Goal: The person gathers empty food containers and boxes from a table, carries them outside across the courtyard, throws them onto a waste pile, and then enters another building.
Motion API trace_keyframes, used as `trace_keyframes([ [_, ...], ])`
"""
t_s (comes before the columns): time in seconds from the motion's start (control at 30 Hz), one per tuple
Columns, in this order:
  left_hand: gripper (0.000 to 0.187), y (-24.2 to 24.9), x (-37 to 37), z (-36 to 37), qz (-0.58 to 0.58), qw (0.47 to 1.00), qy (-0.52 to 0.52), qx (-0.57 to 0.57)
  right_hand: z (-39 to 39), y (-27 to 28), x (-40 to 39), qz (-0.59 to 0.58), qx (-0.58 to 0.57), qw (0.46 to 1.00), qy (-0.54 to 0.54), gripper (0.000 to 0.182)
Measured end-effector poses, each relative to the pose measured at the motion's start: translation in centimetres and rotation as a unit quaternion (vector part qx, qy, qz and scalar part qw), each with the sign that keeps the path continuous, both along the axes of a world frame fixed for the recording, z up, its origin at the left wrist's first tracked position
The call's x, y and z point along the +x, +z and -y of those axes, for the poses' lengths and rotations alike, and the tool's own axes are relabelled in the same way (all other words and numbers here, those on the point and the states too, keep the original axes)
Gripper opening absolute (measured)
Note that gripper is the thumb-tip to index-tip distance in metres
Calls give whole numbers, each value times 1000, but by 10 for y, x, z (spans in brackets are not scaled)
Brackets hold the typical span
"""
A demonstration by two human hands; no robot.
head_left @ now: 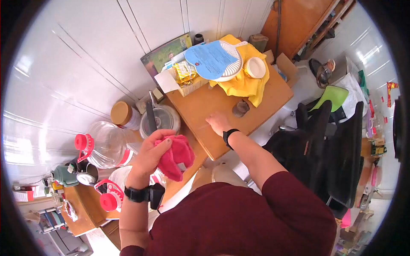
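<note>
The left hand (147, 155) grips a bunched pink cloth (176, 158), thumb across its top, held up to the left of the desk's near-left corner. The right hand (218, 123) is over the wooden desk (200, 121), near that same corner, fingers curled in; whether they hold anything I cannot tell. Just beside it, towards the near edge, stands a small brown object (241, 109). Towards the far edge, a blue-and-white fan (213, 59) lies partly over a yellow cloth (252, 91).

White panelled walls (89, 55) shine brightly beside a brown wooden panel (294, 25), perhaps a door.
</note>
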State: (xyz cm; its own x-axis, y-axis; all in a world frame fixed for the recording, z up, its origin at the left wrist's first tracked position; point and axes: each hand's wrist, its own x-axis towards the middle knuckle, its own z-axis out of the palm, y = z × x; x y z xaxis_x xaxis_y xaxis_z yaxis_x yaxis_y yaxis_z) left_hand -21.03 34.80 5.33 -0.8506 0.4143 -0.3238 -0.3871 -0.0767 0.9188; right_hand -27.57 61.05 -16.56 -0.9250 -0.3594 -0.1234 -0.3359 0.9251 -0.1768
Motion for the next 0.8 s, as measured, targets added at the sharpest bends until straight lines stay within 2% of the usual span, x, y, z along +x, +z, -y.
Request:
trace_keyframes([
  [0.1, 30, -13, -20, -19, 12, 1000, -2, -18, -7, -19, -7, -46, -24, 997, 56, 15],
  [0.13, 29, -19, -28, -24, 16, 999, -2, -29, -8, -18, -10, -46, -21, 997, 54, 15],
  [0.2, 29, -31, -43, -36, 21, 999, -7, -38, -7, -6, -15, -54, -110, 992, 0, 16],
  [0.23, 29, -37, -50, -42, 10, 998, -6, -62, -10, 5, -22, -50, -109, 993, -4, 16],
  [0.3, 29, -49, -65, -57, 0, 996, -8, -88, -20, 43, -47, -34, -278, 935, -216, 14],
  [0.37, 31, -65, -81, -75, -8, 986, -12, -167, -45, 88, -70, -31, -484, 805, -342, 22],
  [0.43, 34, -88, -99, -94, 6, 987, -10, -162, -83, 93, -96, -101, -485, 774, -394, 35],
  [0.47, 37, -96, -106, -106, -10, 986, 8, -169, -100, 89, -107, -99, -485, 773, -396, 35],
  [0.53, 47, -131, -120, -118, -84, 980, 4, -180, -127, 78, -126, -136, -422, 803, -399, 41],
  [0.57, 47, -140, -128, -122, -82, 980, 2, -180, -133, 68, -134, -135, -420, 803, -401, 41],
  [0.6, 49, -149, -139, -126, -220, 937, 0, -270, -135, 57, -141, -109, -457, 782, -410, 43],
  [0.63, 52, -153, -149, -131, -352, 867, -4, -352, -136, 50, -146, -84, -492, 759, -419, 46],
  [0.7, 54, -149, -172, -146, -319, 878, 5, -357, -133, 47, -149, -97, -477, 761, -428, 45],
  [0.77, 54, -140, -197, -164, -175, 930, 109, -304, -135, 45, -154, -114, -464, 764, -433, 45],
  [0.8, 54, -138, -208, -171, -177, 929, 110, -305, -136, 45, -157, -45, -517, 734, -438, 43],
])
